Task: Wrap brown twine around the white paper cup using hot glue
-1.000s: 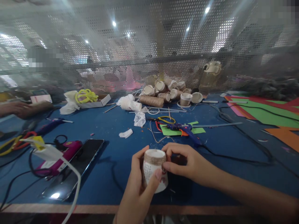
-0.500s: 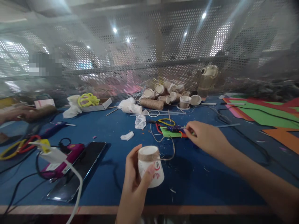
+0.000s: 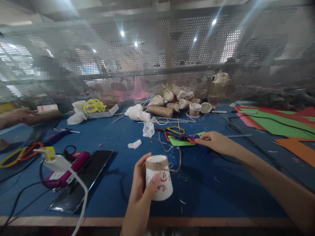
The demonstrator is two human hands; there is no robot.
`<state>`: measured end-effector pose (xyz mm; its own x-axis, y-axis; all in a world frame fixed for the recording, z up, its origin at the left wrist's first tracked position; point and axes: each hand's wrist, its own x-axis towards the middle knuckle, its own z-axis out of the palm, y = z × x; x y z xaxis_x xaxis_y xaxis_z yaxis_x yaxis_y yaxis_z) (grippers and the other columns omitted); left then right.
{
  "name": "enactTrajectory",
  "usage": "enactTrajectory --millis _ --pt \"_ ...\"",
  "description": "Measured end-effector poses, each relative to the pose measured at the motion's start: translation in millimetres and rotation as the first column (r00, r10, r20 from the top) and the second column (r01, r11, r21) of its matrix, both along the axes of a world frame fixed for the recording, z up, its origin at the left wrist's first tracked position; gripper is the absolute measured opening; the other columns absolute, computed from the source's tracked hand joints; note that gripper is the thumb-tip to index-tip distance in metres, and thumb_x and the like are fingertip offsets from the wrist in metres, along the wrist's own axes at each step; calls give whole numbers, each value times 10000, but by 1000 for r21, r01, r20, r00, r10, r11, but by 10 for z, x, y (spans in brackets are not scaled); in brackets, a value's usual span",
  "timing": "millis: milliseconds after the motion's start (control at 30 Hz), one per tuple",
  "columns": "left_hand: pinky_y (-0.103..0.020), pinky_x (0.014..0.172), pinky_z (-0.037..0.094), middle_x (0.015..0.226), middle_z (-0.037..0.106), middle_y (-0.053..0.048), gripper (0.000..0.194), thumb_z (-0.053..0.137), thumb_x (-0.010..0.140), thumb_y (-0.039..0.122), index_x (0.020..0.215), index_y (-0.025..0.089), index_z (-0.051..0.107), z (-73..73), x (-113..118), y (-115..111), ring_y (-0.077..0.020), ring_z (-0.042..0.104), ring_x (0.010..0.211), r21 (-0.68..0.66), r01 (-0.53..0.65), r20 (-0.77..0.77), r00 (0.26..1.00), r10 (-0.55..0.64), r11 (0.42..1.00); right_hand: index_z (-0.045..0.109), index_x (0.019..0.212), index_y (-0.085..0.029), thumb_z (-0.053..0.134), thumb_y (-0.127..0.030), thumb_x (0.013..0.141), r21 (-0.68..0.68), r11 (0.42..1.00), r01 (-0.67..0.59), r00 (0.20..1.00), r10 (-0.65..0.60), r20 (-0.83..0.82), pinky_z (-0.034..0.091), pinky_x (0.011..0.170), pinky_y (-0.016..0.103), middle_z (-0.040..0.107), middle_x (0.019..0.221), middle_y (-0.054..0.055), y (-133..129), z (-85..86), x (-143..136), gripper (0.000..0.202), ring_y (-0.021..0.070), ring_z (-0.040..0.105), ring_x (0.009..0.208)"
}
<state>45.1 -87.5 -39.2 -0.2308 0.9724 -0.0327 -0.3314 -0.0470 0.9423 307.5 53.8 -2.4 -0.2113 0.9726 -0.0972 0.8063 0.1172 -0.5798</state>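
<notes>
A white paper cup (image 3: 161, 191), printed with red and black marks and held bottom-up, sits in my left hand (image 3: 142, 193), the thumb across its front. Jute twine (image 3: 157, 164) wraps the cup's upper end, and a loose tail (image 3: 180, 160) curls off to the right. My right hand (image 3: 209, 140) has its fingers closed at the rear of a blue glue gun (image 3: 188, 137) with an orange trigger. The gun lies over a green paper piece (image 3: 176, 141); part of its handle is hidden by the hand. Scissors with a yellow and red handle (image 3: 176, 130) lie just behind it.
Wrapped cups (image 3: 169, 96) and a twine roll (image 3: 159, 110) are piled at the back. On the left are a phone (image 3: 86, 180), a magenta power strip (image 3: 69, 170) with cables, and other scissors (image 3: 22, 155). Coloured paper (image 3: 278, 121) lies right. Another person's hands (image 3: 22, 116) are far left.
My right hand has shifted slightly right and down along the glue gun, which has moved a little right. The cup in my left hand has turned slightly, and its twine tail has swung left.
</notes>
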Motion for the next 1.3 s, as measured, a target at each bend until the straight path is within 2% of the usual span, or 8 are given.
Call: enactTrajectory --millis 233,533,733,833,900,1000,1067,1300 --pt "-408 923 542 1262 707 -124 588 718 852 475 1354 262 498 17 -2 -13 -304 709 1084 -7 15 -12 1000 -15 1000 608 885 -181 592 -533 874 -77 994 83 973 -98 -208 493 504 269 637 743 35 7 -82 -72 352 151 597 601" --pt "-406 921 545 1255 709 -125 596 742 826 472 1346 274 528 -1 -2 -10 -323 699 1115 -19 -12 -15 1000 12 1000 536 875 -198 591 -427 916 -171 975 145 920 -196 -338 449 438 224 604 573 -11 -5 -57 -123 239 137 602 521" --pt "-398 933 544 1234 723 -114 554 727 840 450 1336 272 556 29 8 -27 -315 696 1120 -10 -22 -8 1000 22 1000 506 923 -204 606 -476 908 -178 977 116 887 -183 -424 389 399 225 592 491 -26 -124 54 -189 290 156 606 469" --pt "-401 942 544 1208 732 -112 540 737 835 457 1315 266 579 74 16 -37 -315 698 1119 -10 -30 19 999 30 1000 503 947 -212 586 -527 916 -135 987 83 863 -139 -485 449 473 256 630 516 -19 -213 98 -250 328 159 613 496" --pt "-403 926 557 1192 736 -98 531 753 819 446 1292 268 593 120 26 -45 -304 722 1063 -25 -31 60 998 33 999 504 978 -223 613 -555 906 -43 996 79 802 -89 -591 495 572 275 670 578 -15 -267 113 -288 357 164 651 581" --pt "-412 863 590 1146 744 -86 522 759 809 428 1275 261 596 190 44 -55 -279 756 921 -56 -38 116 992 44 998 510 1021 -237 722 -554 845 92 994 63 611 34 -791 511 650 290 702 671 -18 -338 103 -333 420 169 677 660" --pt "-410 835 600 1112 750 -89 521 751 815 420 1280 252 588 210 49 -57 -278 760 893 -64 -41 134 990 49 997 537 1002 -232 740 -536 846 101 995 5 535 83 -841 513 654 298 675 673 -30 -385 72 -357 397 157 658 640" --pt "-370 812 592 1123 744 -77 621 826 749 398 1302 274 572 149 2 -26 -264 742 914 -29 -21 92 995 24 999 637 787 -194 716 -554 858 93 992 -80 656 123 -745 466 616 313 613 629 -3 -521 -57 -439 376 140 559 596"
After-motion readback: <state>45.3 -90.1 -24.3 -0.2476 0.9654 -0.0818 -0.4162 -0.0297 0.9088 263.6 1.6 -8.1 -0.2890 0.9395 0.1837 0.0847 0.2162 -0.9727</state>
